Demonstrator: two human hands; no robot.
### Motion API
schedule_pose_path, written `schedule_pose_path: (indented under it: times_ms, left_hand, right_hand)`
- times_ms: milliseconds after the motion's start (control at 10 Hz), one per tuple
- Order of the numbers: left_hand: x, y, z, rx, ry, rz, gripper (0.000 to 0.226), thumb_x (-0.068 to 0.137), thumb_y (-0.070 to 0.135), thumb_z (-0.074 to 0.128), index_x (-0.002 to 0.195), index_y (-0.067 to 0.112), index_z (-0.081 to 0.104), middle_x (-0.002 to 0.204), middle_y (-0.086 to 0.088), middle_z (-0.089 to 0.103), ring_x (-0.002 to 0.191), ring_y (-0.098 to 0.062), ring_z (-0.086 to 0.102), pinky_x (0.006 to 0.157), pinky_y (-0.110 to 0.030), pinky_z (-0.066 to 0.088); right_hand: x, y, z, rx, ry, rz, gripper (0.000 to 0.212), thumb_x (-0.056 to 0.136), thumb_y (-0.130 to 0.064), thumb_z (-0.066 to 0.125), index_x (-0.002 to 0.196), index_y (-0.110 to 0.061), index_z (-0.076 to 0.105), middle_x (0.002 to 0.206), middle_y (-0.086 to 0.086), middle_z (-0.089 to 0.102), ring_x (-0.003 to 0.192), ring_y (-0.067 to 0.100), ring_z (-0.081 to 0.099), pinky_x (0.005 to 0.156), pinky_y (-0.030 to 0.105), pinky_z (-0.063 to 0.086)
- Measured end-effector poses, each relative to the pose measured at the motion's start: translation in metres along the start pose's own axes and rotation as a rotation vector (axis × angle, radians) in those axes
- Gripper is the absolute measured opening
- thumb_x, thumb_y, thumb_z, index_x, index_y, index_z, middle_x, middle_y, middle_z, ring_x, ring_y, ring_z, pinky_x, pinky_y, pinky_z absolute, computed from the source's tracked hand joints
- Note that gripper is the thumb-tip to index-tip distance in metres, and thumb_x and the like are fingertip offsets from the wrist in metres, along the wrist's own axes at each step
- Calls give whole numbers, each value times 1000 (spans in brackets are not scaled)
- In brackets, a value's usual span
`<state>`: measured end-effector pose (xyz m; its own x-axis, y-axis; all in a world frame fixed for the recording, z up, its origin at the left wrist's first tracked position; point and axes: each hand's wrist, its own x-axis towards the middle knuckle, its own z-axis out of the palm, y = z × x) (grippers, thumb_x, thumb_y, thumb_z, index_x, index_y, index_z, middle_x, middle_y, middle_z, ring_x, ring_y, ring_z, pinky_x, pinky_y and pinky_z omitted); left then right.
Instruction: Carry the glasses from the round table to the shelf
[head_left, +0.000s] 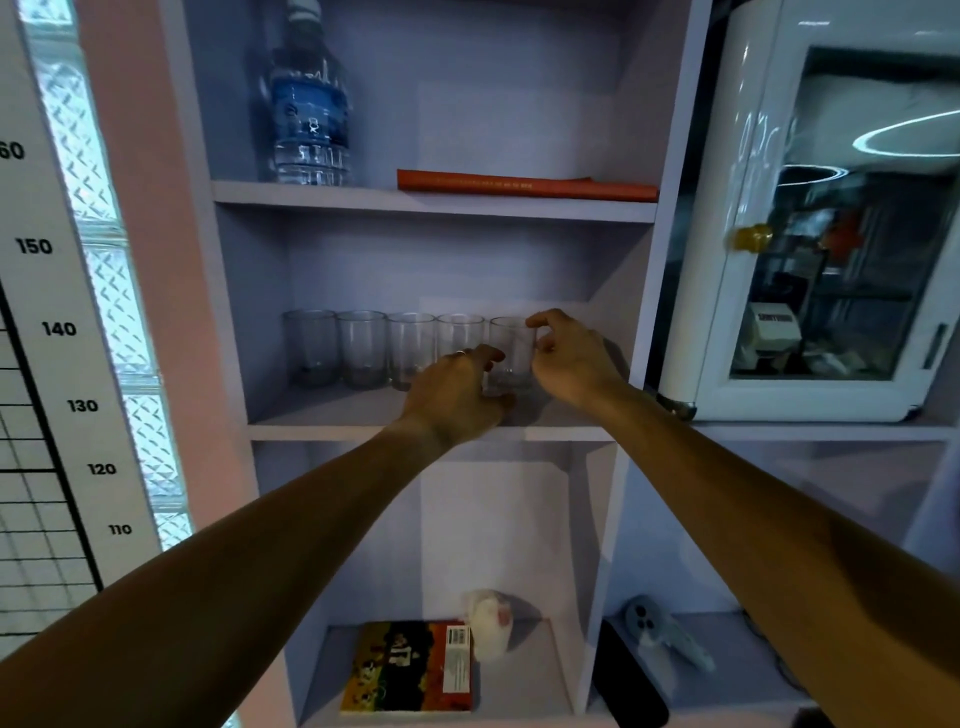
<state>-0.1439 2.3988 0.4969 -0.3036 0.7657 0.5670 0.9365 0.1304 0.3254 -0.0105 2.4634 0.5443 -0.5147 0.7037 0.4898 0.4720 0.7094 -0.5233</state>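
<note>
Several clear glasses (362, 348) stand in a row on the middle board of a pale lilac shelf (332, 419). The rightmost glass (511, 345) sits between my two hands. My left hand (460, 392) is at its lower left side, fingers curled toward its base. To the right, my right hand (569, 358) has thumb and forefinger pinched at the glass's rim. Whether the hands still grip the glass or only touch it is unclear. The round table is out of view.
A water bottle (310, 111) and a flat orange book (524, 184) occupy the board above. Below lie a colourful book (410, 667) and a white wad (488, 623). A glass-door mini fridge (810, 218) stands right; a height chart (57, 332) hangs left.
</note>
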Motion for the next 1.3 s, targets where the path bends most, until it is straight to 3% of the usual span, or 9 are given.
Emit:
schedule_pose_path:
  times_ms: [100, 200, 400, 500, 600, 700, 800, 1200, 1300]
  left_hand:
    - [-1, -3, -1, 11, -8, -13, 53, 87, 39, 67, 135, 22, 52, 129, -1, 65, 113, -23, 64, 92, -33, 51]
    - [-2, -5, -2, 2, -29, -10, 53, 87, 37, 67, 136, 21, 52, 130, -2, 65, 114, -24, 64, 94, -36, 52]
    - [-8, -22, -14, -69, 17, 17, 53, 85, 33, 71, 133, 20, 55, 126, -4, 64, 113, -25, 61, 95, -36, 52]
    - [-11, -54, -31, 107, 202, 47, 56, 83, 37, 70, 135, 25, 51, 137, -6, 53, 128, -30, 45, 106, -45, 38]
    - [-14, -77, -40, 256, 272, 0, 65, 84, 50, 64, 143, 36, 41, 153, -8, 33, 142, -38, 25, 112, -57, 24]
    - [-19, -97, -44, 323, 195, -94, 80, 82, 73, 48, 152, 45, 19, 165, -7, 0, 148, -45, -12, 112, -69, -1]
    - [-21, -100, -45, 365, 160, -100, 87, 78, 80, 38, 153, 44, 13, 165, -9, -5, 146, -45, -19, 110, -70, -8]
    - [-25, -103, -53, 330, 73, -94, 90, 80, 78, 44, 153, 45, 2, 164, -9, -13, 145, -47, -23, 110, -71, -8]
    - [-47, -110, -56, 257, 169, -6, 79, 87, 69, 42, 154, 37, 13, 164, -11, 3, 149, -42, -2, 116, -66, 8]
  right_hand:
    - [1, -3, 5, -11, -17, -18, 38, 100, -13, 52, 137, -16, 49, 132, 10, 61, 100, 22, 61, 95, 32, 49]
    - [2, -5, 8, -4, -23, -27, 39, 99, -14, 54, 137, -13, 50, 134, 11, 60, 114, 28, 61, 101, 37, 47]
    - [6, 3, 18, 82, 3, -17, 49, 93, -8, 60, 139, -18, 48, 137, 11, 55, 121, 32, 57, 101, 40, 50]
    - [6, 8, 32, -59, 93, -153, 56, 91, -20, 62, 143, -26, 44, 151, 10, 39, 134, 36, 44, 108, 49, 44]
    - [9, 8, 46, -250, 62, -257, 61, 94, -35, 57, 150, -32, 33, 163, 8, 20, 148, 37, 20, 118, 55, 25]
    - [12, 6, 69, -397, 17, -292, 69, 96, -50, 47, 156, -37, 13, 166, 9, -5, 151, 39, -8, 118, 60, 3]
    - [15, 4, 81, -395, 16, -272, 73, 96, -52, 45, 156, -38, 6, 165, 10, -12, 149, 40, -15, 117, 60, 0]
    - [9, -14, 70, -373, -23, -183, 74, 94, -49, 53, 155, -40, 12, 166, 6, -9, 149, 42, -12, 118, 64, 5]
    - [-18, -11, 67, -326, 63, -159, 69, 96, -47, 49, 155, -36, 15, 166, 6, -2, 150, 41, -5, 119, 61, 7]
